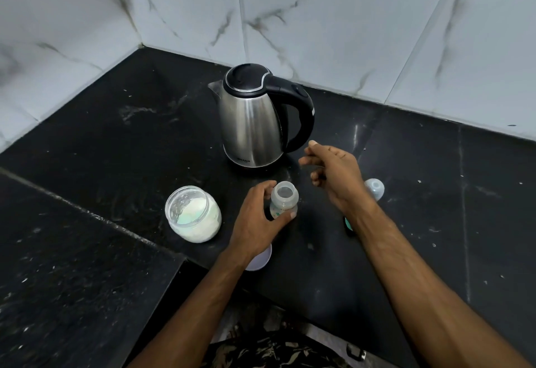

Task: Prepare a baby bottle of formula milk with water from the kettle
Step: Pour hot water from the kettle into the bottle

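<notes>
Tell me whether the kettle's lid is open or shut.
Shut. The black lid sits flat on the kettle, with no gap showing at its rim.

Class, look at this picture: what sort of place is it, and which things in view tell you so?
Most likely a home kitchen corner. A steel electric kettle stands on a dark stone counter against marble-patterned wall tiles, with an open jar of white powder nearby.
</notes>
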### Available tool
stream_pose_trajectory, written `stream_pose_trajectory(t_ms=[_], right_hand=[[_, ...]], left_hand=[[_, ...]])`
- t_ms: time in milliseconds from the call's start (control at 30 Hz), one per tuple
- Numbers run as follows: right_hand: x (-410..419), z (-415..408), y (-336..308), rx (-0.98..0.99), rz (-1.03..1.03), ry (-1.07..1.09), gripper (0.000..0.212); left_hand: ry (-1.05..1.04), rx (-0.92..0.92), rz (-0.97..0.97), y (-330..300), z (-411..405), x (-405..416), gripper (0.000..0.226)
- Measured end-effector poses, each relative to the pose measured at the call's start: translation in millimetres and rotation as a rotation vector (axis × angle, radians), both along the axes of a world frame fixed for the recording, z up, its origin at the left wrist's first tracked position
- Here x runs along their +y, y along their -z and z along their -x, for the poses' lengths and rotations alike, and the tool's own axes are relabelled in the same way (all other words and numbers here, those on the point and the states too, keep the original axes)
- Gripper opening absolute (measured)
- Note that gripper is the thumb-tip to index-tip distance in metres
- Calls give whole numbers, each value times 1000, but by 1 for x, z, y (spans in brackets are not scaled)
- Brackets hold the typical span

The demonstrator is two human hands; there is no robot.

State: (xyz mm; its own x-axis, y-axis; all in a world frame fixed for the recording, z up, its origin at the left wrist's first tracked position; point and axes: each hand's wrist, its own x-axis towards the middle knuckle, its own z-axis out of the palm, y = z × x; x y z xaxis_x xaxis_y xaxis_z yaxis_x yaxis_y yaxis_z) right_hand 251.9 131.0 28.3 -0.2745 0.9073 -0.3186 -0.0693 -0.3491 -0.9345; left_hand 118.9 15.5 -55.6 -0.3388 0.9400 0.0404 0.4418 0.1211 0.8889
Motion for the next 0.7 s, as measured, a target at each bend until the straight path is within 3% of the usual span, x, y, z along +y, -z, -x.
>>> stream_pose_trajectory(t_ms=[200, 500, 700], right_hand=[[22, 7, -6, 3, -21, 5, 16], [73, 25, -18, -108, -370, 193, 20], [92, 43, -10, -211, -484, 45, 39]], left_hand=[[31, -37, 0, -4, 2, 4, 55], [5, -58, 17, -7, 6, 6, 51], [-34, -67, 8, -6, 9, 8, 50]])
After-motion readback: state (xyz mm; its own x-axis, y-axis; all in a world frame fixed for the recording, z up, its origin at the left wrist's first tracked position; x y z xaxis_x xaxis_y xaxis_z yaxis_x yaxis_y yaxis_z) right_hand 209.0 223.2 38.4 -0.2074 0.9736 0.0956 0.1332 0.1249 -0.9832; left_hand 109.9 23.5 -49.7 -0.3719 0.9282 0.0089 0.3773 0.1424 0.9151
